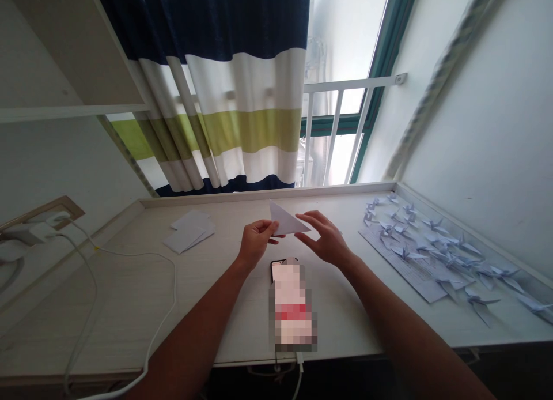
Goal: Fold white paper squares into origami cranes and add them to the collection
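A white sheet of paper folded into a triangle (286, 220) is held above the desk, one corner pointing up and another pointing right. My left hand (258, 238) pinches its lower left part between thumb and fingers. Around the right corner, my right hand (324, 236) has its thumb and fingers spread apart; whether they touch the paper I cannot tell. Just below the hands lies a phone (294, 305), its screen blurred out and a white cable plugged into its near end.
Several white paper sheets (190, 231) lie at the left of the white desk (224, 331). Many folded paper cranes (449, 250) crowd the right side, some on a printed sheet (401, 267). White cables (175, 273) run from a wall socket at left. A striped curtain (242, 129) hangs behind.
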`<state>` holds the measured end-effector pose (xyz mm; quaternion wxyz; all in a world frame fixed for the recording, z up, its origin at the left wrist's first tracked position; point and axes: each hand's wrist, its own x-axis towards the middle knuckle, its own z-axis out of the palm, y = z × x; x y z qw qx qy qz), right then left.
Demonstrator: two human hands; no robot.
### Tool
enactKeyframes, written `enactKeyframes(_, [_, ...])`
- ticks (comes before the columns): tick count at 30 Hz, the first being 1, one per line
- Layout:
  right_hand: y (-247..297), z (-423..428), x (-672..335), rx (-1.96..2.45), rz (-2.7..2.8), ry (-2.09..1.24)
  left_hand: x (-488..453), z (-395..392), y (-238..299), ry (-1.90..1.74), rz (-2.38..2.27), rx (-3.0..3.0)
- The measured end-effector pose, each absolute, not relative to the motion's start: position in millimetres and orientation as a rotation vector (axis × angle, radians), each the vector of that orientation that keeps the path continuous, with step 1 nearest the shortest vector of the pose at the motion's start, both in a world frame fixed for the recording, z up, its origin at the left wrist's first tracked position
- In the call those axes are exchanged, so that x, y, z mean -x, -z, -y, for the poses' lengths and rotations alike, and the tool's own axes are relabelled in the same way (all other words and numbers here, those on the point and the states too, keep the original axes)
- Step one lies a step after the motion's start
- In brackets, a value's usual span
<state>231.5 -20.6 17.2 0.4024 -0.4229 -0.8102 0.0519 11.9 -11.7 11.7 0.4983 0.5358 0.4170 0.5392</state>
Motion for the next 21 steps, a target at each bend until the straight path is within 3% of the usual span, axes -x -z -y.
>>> enactKeyframes(5, [-14.1, 22.3, -229.0, 1.019, 2.17, -0.097, -13.8, 14.4, -12.4, -1.266, -1.009, -1.303])
enactKeyframes(17, [-19.2, 29.2, -215.4, 0.913, 1.762, -0.749, -15.4, 20.3, -16.1, -1.17, -0.775, -1.318])
enactKeyframes(21, [-18.6, 29.9, -211.6, 0.969, 1.713, -0.808, -15.2, 21.7, -15.2, -1.154, -0.732, -1.379])
